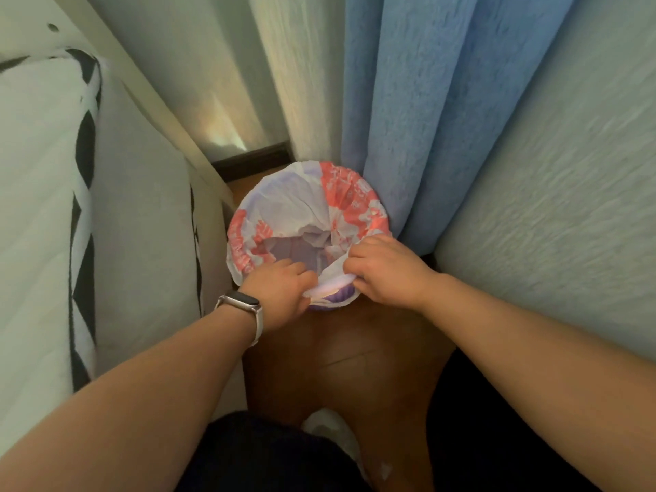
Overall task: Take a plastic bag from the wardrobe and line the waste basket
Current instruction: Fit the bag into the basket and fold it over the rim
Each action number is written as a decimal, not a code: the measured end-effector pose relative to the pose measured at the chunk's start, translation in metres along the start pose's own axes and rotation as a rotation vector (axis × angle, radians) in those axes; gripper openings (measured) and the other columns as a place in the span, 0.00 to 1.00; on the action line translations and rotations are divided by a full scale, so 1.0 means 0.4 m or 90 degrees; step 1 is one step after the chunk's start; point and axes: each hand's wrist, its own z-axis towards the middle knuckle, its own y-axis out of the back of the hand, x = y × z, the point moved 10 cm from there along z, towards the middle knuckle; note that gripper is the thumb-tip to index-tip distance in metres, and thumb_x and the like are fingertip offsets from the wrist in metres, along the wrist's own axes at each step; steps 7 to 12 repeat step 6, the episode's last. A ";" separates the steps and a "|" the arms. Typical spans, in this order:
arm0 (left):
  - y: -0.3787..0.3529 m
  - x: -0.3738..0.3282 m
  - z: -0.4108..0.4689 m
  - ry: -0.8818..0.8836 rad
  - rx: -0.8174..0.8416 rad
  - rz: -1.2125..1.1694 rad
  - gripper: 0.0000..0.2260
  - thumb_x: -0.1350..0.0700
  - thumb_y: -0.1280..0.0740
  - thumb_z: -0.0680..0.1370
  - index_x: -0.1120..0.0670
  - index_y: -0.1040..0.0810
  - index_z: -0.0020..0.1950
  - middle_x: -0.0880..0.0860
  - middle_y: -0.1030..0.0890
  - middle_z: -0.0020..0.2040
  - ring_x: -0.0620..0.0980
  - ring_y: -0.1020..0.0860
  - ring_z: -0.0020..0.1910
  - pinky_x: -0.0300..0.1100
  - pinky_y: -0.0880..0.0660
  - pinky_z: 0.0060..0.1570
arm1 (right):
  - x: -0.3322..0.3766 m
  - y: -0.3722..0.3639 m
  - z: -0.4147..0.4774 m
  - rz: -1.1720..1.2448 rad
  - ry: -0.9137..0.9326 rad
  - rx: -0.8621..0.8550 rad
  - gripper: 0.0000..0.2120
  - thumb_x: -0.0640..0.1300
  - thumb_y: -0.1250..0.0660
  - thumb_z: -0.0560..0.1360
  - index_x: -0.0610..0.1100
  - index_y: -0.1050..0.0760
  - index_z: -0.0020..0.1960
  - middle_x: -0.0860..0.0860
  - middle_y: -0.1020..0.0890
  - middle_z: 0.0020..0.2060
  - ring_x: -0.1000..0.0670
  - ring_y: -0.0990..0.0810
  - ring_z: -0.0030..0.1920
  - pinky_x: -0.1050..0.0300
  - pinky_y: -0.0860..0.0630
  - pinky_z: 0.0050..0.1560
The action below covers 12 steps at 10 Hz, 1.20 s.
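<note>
A white plastic bag (301, 204) with red print lies stretched over the round mouth of a purple waste basket (340, 299) on the wooden floor. The bag hangs down inside, and its edge is folded over the far and left rim. My left hand (284, 291), a watch on its wrist, pinches the bag's edge at the near rim. My right hand (383, 269) grips the same edge just to the right, bunched into a roll. Only a small strip of the basket's purple wall shows below my hands.
A bed (117, 221) with white bedding and a black-and-white patterned cover stands close on the left. White and blue curtains (408, 118) hang right behind the basket, touching it. A pale textured surface (550, 225) fills the right. Brown floor (355, 367) lies between my arms.
</note>
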 end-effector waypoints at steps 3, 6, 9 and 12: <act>-0.003 0.014 -0.042 0.080 0.041 -0.157 0.17 0.45 0.33 0.77 0.50 0.21 0.62 0.52 0.19 0.55 0.55 0.22 0.53 0.49 0.26 0.53 | 0.014 -0.046 -0.023 -0.038 0.006 0.036 0.17 0.56 0.42 0.73 0.47 0.23 0.53 0.49 0.21 0.50 0.45 0.25 0.54 0.48 0.35 0.63; 0.268 -0.051 -0.189 0.174 -0.050 -0.207 0.23 0.49 0.32 0.73 0.50 0.26 0.67 0.53 0.24 0.66 0.58 0.28 0.66 0.53 0.30 0.62 | 0.115 0.186 -0.075 -0.032 -0.052 0.070 0.21 0.53 0.37 0.73 0.44 0.25 0.62 0.45 0.22 0.57 0.42 0.27 0.60 0.43 0.33 0.67; 0.268 -0.051 -0.189 0.174 -0.050 -0.207 0.23 0.49 0.32 0.73 0.50 0.26 0.67 0.53 0.24 0.66 0.58 0.28 0.66 0.53 0.30 0.62 | 0.115 0.186 -0.075 -0.032 -0.052 0.070 0.21 0.53 0.37 0.73 0.44 0.25 0.62 0.45 0.22 0.57 0.42 0.27 0.60 0.43 0.33 0.67; 0.268 -0.051 -0.189 0.174 -0.050 -0.207 0.23 0.49 0.32 0.73 0.50 0.26 0.67 0.53 0.24 0.66 0.58 0.28 0.66 0.53 0.30 0.62 | 0.115 0.186 -0.075 -0.032 -0.052 0.070 0.21 0.53 0.37 0.73 0.44 0.25 0.62 0.45 0.22 0.57 0.42 0.27 0.60 0.43 0.33 0.67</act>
